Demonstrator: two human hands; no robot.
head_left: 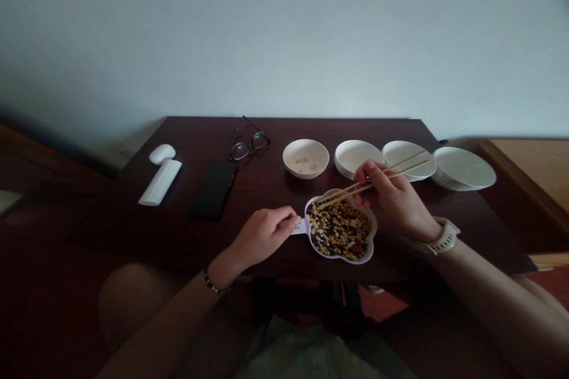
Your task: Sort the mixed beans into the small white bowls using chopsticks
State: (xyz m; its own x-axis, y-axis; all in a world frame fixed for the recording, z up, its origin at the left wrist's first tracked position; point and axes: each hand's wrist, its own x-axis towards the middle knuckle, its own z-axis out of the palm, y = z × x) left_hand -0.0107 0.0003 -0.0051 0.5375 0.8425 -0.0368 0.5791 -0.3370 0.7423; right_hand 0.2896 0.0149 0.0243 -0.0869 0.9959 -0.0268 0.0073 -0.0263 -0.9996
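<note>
My left hand [262, 234] is closed on the short handle of a white and lilac scalloped bowl [373, 237]. Mixed beans and seeds [340, 228], yellow, black and pale, fill the bowl. Above its right rim, my right hand [393, 195] grips a pair of wooden chopsticks [351, 189]. Their tips reach into the mix at the bowl's upper left; whether they pinch anything is too small to tell. Just behind stands a small white bowl [306, 153] with a few pale pieces [304, 161] at its bottom.
Three more white bowls, a near one [355, 154], a middle one [406, 157] and a larger one [464, 169], line the right back. Left are eyeglasses [249, 147], a dark phone [214, 189], a white long case [160, 182] and a rounded white object [162, 154]. A wall [284, 41] rises behind the table.
</note>
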